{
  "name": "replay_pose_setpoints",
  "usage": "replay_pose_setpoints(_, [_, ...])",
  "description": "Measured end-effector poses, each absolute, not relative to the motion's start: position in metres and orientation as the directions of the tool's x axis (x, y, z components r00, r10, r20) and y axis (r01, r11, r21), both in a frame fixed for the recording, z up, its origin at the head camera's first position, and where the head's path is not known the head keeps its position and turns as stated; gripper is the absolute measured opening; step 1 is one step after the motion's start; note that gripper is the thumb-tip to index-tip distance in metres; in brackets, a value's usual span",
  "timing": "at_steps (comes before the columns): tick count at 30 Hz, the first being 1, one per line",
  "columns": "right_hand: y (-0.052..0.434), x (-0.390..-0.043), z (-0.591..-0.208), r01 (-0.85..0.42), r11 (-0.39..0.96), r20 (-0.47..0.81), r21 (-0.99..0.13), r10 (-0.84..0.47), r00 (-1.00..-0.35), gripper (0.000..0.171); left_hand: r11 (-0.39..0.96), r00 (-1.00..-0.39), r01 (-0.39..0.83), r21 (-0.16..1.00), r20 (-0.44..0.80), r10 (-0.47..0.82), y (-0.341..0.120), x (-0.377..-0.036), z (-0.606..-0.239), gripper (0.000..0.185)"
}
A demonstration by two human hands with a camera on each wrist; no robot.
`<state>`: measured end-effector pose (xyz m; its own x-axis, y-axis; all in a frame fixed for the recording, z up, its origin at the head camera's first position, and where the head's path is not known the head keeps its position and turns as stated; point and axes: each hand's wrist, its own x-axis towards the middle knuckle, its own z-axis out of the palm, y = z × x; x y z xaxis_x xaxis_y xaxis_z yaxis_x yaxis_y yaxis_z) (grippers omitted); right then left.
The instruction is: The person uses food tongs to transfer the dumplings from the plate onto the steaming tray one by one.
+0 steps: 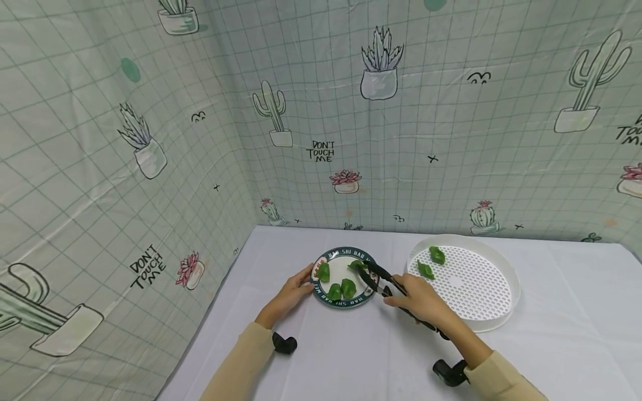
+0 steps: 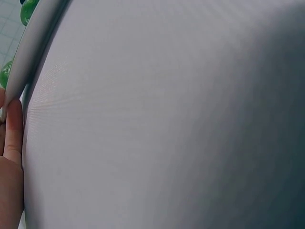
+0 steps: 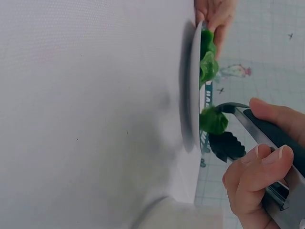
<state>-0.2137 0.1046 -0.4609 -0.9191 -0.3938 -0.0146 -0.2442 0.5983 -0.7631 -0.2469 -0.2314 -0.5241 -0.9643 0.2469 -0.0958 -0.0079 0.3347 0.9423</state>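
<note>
My left hand (image 1: 289,295) grips the left rim of a round plate (image 1: 343,304) that has a dark green patterned border and a white middle. Several small green vegetable pieces, perhaps peppers (image 1: 348,288), lie on it. My right hand (image 1: 420,301) holds black-and-metal tongs (image 1: 379,271) over the plate's right side. The tong tips are at one green piece (image 3: 214,121); whether they squeeze it I cannot tell. In the left wrist view, a finger (image 2: 14,126) of the left hand lies against the plate's underside.
A round white tray (image 1: 512,284) with a perforated base stands right of the plate, partly behind the right forearm. Two green pieces (image 1: 437,255) lie at its left part. A white cloth covers the table (image 1: 351,356). Patterned fabric (image 1: 426,184) hangs behind and at left.
</note>
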Motion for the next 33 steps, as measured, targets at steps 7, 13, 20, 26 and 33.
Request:
replay_pose_setpoints(7, [0.107, -0.214, -0.459, -0.26, 0.571, -0.012, -0.779, -0.428, -0.904, 0.058, 0.334, -0.967, -0.019, 0.943, -0.102, 0.235, -0.231, -0.246, -0.522, 0.062])
replay_pose_setpoints(13, [0.109, -0.213, -0.46, -0.255, 0.567, -0.013, -0.784, -0.425, -0.905, 0.057, 0.322, -0.966, -0.001, 0.947, -0.085, 0.246, -0.23, -0.246, -0.522, 0.061])
replay_pose_setpoints(20, [0.116, -0.21, -0.459, -0.253, 0.537, 0.002, -0.805, -0.425, -0.905, 0.061, 0.331, -0.973, -0.001, 0.944, -0.078, 0.218, -0.223, -0.24, -0.513, 0.059])
replay_pose_setpoints(26, [0.132, -0.204, -0.454, -0.217, 0.495, -0.006, -0.841, -0.41, -0.912, 0.068, 0.342, -0.971, -0.019, 0.94, -0.099, 0.219, -0.227, -0.245, -0.522, 0.061])
replay_pose_setpoints(33, [0.156, -0.192, -0.445, -0.173, 0.482, -0.031, -0.859, -0.387, -0.921, 0.068, 0.357, -0.97, -0.028, 0.934, -0.111, 0.215, -0.228, -0.246, -0.523, 0.062])
